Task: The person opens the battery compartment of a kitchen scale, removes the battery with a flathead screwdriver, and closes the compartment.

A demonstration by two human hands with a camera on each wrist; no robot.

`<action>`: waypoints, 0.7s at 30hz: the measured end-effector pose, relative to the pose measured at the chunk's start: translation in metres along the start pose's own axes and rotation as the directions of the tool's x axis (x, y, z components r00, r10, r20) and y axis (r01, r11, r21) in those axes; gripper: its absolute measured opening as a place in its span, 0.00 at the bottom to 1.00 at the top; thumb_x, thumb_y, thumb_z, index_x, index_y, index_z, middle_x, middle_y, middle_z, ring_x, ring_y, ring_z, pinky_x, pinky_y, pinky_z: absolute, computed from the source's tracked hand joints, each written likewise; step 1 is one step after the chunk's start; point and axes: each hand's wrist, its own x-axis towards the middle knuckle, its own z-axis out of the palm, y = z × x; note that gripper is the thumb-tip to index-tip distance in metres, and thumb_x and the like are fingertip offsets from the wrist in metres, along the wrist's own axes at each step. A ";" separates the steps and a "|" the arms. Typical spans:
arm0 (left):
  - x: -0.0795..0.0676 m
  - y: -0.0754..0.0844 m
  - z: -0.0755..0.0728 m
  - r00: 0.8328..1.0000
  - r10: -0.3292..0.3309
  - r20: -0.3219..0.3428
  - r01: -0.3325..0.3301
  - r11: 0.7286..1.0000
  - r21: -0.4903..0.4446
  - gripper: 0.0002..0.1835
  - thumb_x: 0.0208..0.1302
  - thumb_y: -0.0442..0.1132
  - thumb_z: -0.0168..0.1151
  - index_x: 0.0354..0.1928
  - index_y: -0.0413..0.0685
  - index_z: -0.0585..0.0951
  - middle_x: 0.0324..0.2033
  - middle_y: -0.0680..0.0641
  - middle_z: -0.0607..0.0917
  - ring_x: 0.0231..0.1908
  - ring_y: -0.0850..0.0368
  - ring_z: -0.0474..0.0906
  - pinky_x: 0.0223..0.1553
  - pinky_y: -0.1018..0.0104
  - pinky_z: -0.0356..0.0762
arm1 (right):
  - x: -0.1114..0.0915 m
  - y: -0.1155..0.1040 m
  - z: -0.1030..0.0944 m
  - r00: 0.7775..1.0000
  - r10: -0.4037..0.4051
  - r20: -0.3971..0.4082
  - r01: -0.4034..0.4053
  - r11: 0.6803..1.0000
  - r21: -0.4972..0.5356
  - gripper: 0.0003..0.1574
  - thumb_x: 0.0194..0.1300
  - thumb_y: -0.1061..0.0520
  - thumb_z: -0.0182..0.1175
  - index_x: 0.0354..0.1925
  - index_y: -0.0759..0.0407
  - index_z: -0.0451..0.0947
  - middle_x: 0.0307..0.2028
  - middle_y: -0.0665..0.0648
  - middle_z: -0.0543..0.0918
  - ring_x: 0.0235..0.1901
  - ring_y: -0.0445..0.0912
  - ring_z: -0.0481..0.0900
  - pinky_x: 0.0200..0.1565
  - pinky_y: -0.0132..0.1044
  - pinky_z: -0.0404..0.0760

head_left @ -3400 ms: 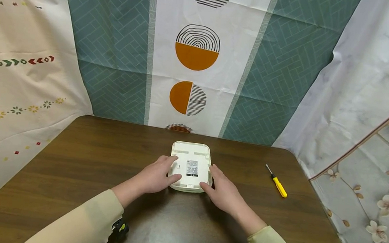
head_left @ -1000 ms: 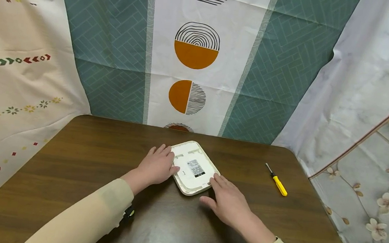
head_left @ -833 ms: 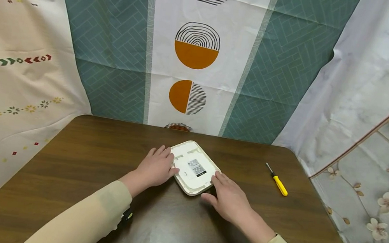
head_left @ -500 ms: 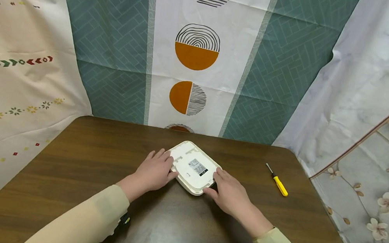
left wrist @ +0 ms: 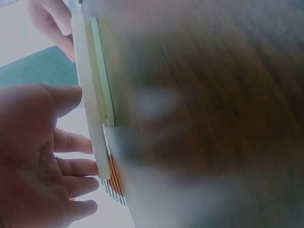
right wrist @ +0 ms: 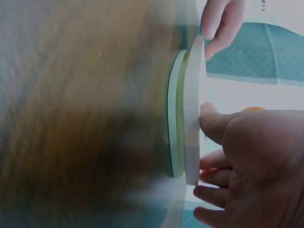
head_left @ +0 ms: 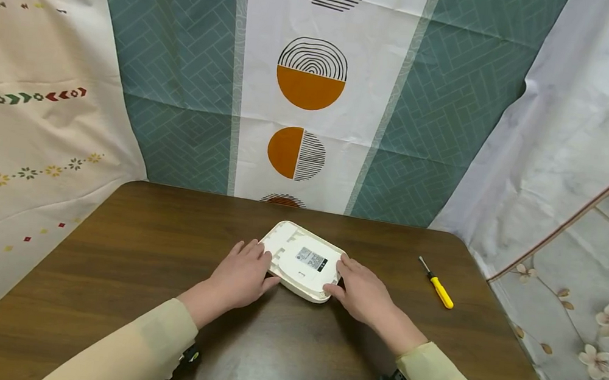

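A flat white rounded slab, which looks like a kitchen scale (head_left: 286, 262) lying face down, rests slantwise on the brown table. Its upward face carries a printed label with a black bar. Beneath the slab, the right wrist view shows a smaller pale-green plate (right wrist: 176, 118) against the table. At the left end, my left hand (head_left: 241, 272) touches the edge with fingers fairly straight, its thumb by the near side. My right hand (head_left: 363, 290) touches the right end, thumb and fingertips on either side of a corner. Neither hand visibly reaches underneath.
A screwdriver (head_left: 436, 282) with a yellow handle lies on the table (head_left: 168, 232) to the right. Patterned curtains (head_left: 183, 80) hang behind and at both sides of the table.
The kitchen scale has turned anticlockwise on the table, from upright to slanted to lying more sideways. Both hands have shifted along its edges with it. The screwdriver has stayed put.
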 end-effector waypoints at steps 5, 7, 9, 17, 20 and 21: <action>-0.005 0.001 0.000 1.000 0.007 0.004 -0.007 1.000 0.008 0.26 0.79 0.55 0.69 0.55 0.34 0.84 0.54 0.33 0.82 0.69 0.32 0.75 0.75 0.32 0.67 | 0.007 0.010 -0.001 0.998 -0.025 0.050 0.023 0.999 0.037 0.46 0.81 0.43 0.67 0.80 0.71 0.68 0.83 0.70 0.64 0.80 0.63 0.67 0.76 0.59 0.71; -0.006 0.002 -0.001 1.000 0.008 0.007 -0.008 1.000 0.001 0.26 0.79 0.54 0.70 0.55 0.34 0.84 0.52 0.34 0.82 0.67 0.33 0.76 0.75 0.32 0.67 | 0.009 0.014 -0.002 0.997 -0.037 0.066 0.033 0.998 0.055 0.47 0.81 0.43 0.67 0.81 0.71 0.66 0.84 0.69 0.62 0.80 0.63 0.66 0.76 0.59 0.71; -0.008 0.004 -0.002 1.000 0.010 0.012 -0.010 1.000 0.000 0.26 0.79 0.54 0.70 0.56 0.33 0.84 0.50 0.35 0.82 0.65 0.34 0.76 0.75 0.32 0.67 | 0.011 0.017 -0.003 0.995 -0.054 0.081 0.048 0.996 0.074 0.48 0.81 0.43 0.67 0.82 0.71 0.65 0.84 0.69 0.61 0.80 0.64 0.65 0.75 0.60 0.71; -0.016 0.009 -0.005 0.999 0.022 0.023 -0.023 0.999 0.022 0.28 0.79 0.55 0.69 0.58 0.33 0.84 0.50 0.33 0.82 0.62 0.34 0.78 0.75 0.33 0.67 | 0.018 0.030 -0.008 0.983 -0.103 0.155 0.076 0.982 0.172 0.47 0.85 0.44 0.62 0.85 0.68 0.58 0.87 0.65 0.54 0.84 0.63 0.57 0.79 0.62 0.64; -0.019 0.010 -0.008 0.999 0.025 0.027 -0.026 0.999 0.025 0.28 0.79 0.55 0.70 0.59 0.33 0.84 0.51 0.33 0.82 0.62 0.35 0.79 0.75 0.33 0.67 | 0.021 0.034 -0.010 0.977 -0.135 0.166 0.103 0.977 0.188 0.47 0.86 0.46 0.61 0.86 0.69 0.56 0.87 0.66 0.53 0.85 0.63 0.54 0.80 0.62 0.62; -0.020 0.010 -0.008 0.999 0.026 0.028 -0.027 0.999 0.024 0.28 0.79 0.54 0.70 0.59 0.33 0.84 0.51 0.34 0.82 0.62 0.35 0.79 0.75 0.33 0.67 | 0.022 0.035 -0.011 0.975 -0.144 0.171 0.110 0.976 0.190 0.47 0.86 0.46 0.61 0.86 0.69 0.56 0.87 0.66 0.53 0.85 0.63 0.53 0.80 0.61 0.62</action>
